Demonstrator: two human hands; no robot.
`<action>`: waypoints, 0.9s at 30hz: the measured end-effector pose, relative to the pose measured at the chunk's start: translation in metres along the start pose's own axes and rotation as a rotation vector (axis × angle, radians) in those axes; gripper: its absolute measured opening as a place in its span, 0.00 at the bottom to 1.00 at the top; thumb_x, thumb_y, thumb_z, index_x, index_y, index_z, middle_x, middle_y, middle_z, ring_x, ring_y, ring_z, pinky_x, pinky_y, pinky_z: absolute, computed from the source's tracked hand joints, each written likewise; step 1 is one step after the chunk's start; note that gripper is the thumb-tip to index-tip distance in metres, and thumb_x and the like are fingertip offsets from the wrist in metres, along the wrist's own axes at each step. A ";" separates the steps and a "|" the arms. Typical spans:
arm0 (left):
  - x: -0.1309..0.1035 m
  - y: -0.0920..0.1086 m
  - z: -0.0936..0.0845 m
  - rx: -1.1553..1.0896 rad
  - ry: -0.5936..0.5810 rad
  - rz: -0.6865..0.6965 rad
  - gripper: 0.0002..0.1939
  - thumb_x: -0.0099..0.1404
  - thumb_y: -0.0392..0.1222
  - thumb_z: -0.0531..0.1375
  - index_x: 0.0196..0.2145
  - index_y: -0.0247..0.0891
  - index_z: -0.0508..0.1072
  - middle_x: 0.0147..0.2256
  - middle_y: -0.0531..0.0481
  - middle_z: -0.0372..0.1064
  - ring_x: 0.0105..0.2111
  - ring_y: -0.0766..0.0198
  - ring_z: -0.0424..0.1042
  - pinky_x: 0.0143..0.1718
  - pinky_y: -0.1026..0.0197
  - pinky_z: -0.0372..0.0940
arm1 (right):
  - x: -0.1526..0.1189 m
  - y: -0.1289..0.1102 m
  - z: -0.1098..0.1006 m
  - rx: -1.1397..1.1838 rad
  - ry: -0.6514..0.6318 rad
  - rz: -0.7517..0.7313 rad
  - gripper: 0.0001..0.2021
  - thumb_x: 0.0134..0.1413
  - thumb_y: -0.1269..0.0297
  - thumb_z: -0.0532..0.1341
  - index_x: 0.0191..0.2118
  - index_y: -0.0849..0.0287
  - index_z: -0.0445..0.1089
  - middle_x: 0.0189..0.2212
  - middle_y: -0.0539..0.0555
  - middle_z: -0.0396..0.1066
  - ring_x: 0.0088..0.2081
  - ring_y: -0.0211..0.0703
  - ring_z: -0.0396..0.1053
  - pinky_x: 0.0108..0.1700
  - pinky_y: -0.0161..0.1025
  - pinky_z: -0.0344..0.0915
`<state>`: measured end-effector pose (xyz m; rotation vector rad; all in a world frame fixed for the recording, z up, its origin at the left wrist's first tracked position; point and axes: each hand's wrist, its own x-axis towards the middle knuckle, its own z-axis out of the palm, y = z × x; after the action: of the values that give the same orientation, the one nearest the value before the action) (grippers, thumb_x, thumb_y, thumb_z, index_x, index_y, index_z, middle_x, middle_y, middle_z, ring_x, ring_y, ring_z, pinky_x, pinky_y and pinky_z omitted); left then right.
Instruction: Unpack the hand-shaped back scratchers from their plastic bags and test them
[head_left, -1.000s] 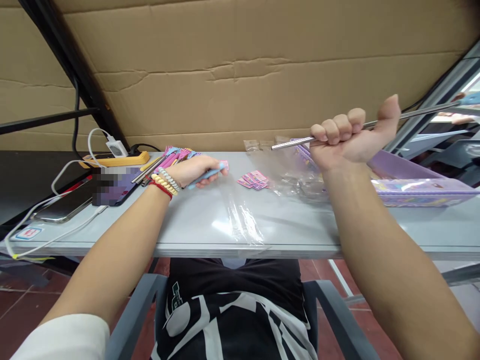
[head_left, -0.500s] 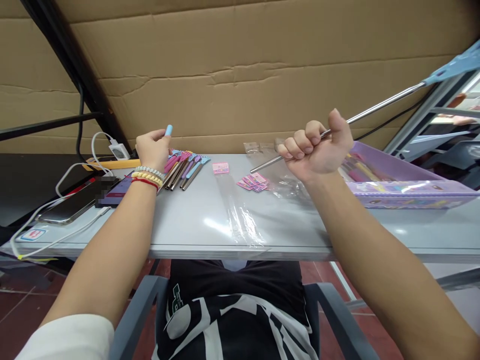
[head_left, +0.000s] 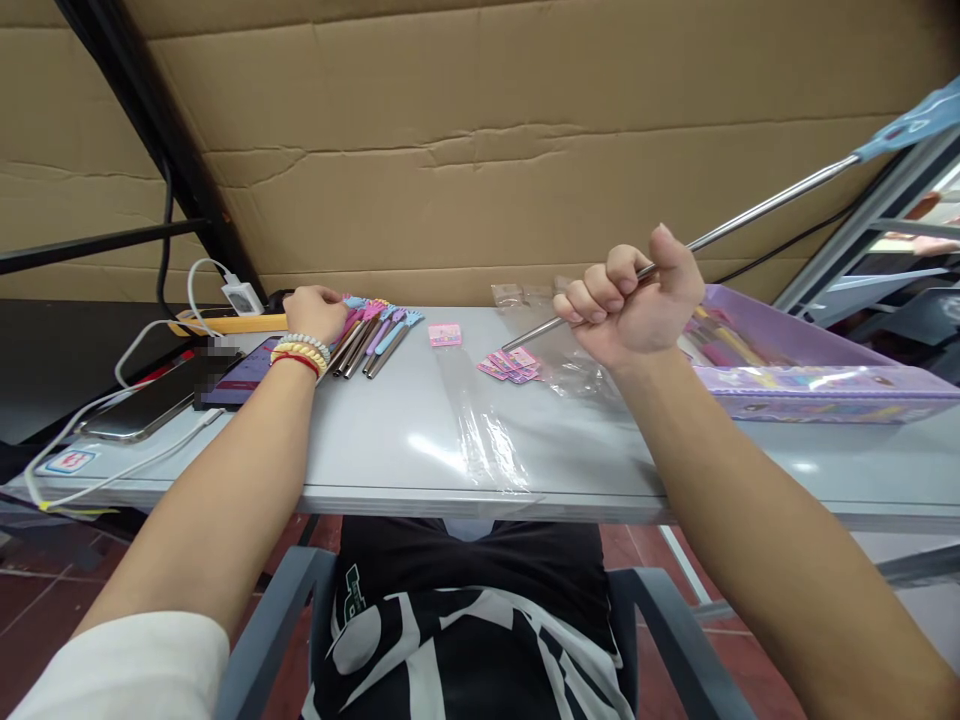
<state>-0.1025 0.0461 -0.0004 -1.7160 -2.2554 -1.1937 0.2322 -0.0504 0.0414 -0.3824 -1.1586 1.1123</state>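
My right hand [head_left: 637, 295] is closed around a long thin metal rod [head_left: 780, 203] with a light blue end piece [head_left: 911, 125] at the far right. The rod's lower tip hangs over small pink cards [head_left: 510, 365]. At the left, my left hand [head_left: 315, 312] is lowered beside a bundle of metal sticks with pink, purple and blue ends [head_left: 375, 335]; its fingers are mostly hidden behind the back of the hand, and what they hold cannot be made out. Between the hands, a clear plastic sleeve with a pink label [head_left: 445, 335] lies on the grey table [head_left: 375, 440].
A purple box [head_left: 825, 390] with colourful items stands at the right. Crumpled clear plastic [head_left: 574, 370] lies behind my right hand. Phones [head_left: 142, 410], white cables and a charger [head_left: 241, 295] are at the left. Cardboard [head_left: 450, 150] rises behind the table.
My left hand has moved down toward the bundle, and the light blue piece that stuck up from its fingers no longer shows. My right hand still grips the rod, almost unmoved.
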 end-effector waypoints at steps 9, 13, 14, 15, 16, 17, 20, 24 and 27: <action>-0.003 -0.001 0.005 0.139 -0.077 -0.002 0.16 0.54 0.36 0.62 0.42 0.33 0.80 0.46 0.37 0.78 0.52 0.44 0.73 0.56 0.50 0.64 | -0.001 -0.001 0.003 -0.031 0.004 0.035 0.32 0.59 0.43 0.55 0.14 0.57 0.44 0.10 0.45 0.38 0.14 0.32 0.42 0.19 0.37 0.49; -0.002 0.000 0.002 0.105 -0.049 -0.002 0.14 0.53 0.36 0.63 0.39 0.34 0.80 0.44 0.37 0.78 0.50 0.45 0.73 0.54 0.50 0.65 | -0.001 0.000 0.003 -0.037 -0.009 0.046 0.32 0.60 0.42 0.54 0.14 0.57 0.44 0.09 0.46 0.39 0.13 0.32 0.43 0.19 0.37 0.50; -0.003 0.003 0.001 0.084 -0.031 0.005 0.13 0.53 0.36 0.63 0.38 0.34 0.79 0.43 0.38 0.78 0.49 0.46 0.73 0.54 0.50 0.65 | -0.001 0.000 0.003 -0.040 -0.014 0.048 0.32 0.60 0.42 0.54 0.14 0.57 0.45 0.09 0.46 0.40 0.13 0.32 0.44 0.19 0.37 0.51; -0.005 0.006 -0.001 0.057 -0.010 0.018 0.12 0.54 0.37 0.62 0.37 0.34 0.79 0.42 0.38 0.78 0.48 0.47 0.73 0.54 0.50 0.64 | -0.001 0.002 0.002 -0.044 -0.020 0.050 0.32 0.60 0.42 0.54 0.14 0.57 0.45 0.09 0.46 0.40 0.13 0.33 0.45 0.20 0.37 0.53; -0.007 0.010 -0.003 0.024 0.013 0.036 0.11 0.55 0.38 0.62 0.37 0.34 0.79 0.41 0.40 0.78 0.47 0.48 0.74 0.54 0.51 0.64 | 0.000 0.003 0.001 -0.049 -0.032 0.051 0.32 0.59 0.41 0.55 0.13 0.57 0.46 0.09 0.46 0.42 0.13 0.33 0.48 0.20 0.38 0.55; -0.010 0.016 -0.004 -0.017 0.031 0.063 0.10 0.56 0.38 0.61 0.36 0.34 0.79 0.40 0.41 0.78 0.45 0.50 0.74 0.54 0.52 0.64 | 0.000 0.005 0.000 -0.051 -0.050 0.049 0.32 0.59 0.41 0.55 0.13 0.57 0.47 0.09 0.46 0.43 0.14 0.34 0.51 0.21 0.39 0.58; -0.026 0.036 -0.005 -0.184 0.013 0.203 0.10 0.60 0.41 0.59 0.35 0.35 0.78 0.36 0.45 0.78 0.39 0.57 0.74 0.49 0.56 0.65 | 0.002 0.011 -0.001 -0.048 -0.125 0.029 0.31 0.57 0.42 0.58 0.12 0.57 0.52 0.11 0.48 0.53 0.20 0.40 0.67 0.29 0.42 0.66; -0.061 0.066 -0.001 -0.475 -0.275 0.536 0.19 0.66 0.53 0.53 0.36 0.36 0.76 0.36 0.47 0.77 0.38 0.60 0.72 0.43 0.59 0.65 | 0.001 0.017 0.003 -0.107 -0.090 0.063 0.32 0.56 0.37 0.58 0.14 0.57 0.55 0.17 0.50 0.65 0.34 0.47 0.77 0.41 0.46 0.70; -0.086 0.083 0.003 -0.577 -0.540 0.732 0.25 0.69 0.58 0.47 0.37 0.35 0.74 0.36 0.46 0.75 0.36 0.62 0.71 0.40 0.59 0.64 | 0.000 0.022 0.006 -0.188 -0.047 0.100 0.33 0.53 0.33 0.57 0.15 0.57 0.57 0.23 0.53 0.71 0.36 0.45 0.75 0.38 0.43 0.70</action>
<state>0.0008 -0.0138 0.0008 -2.9984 -1.1978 -1.3487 0.2157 -0.0425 0.0271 -0.5675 -1.3021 1.1071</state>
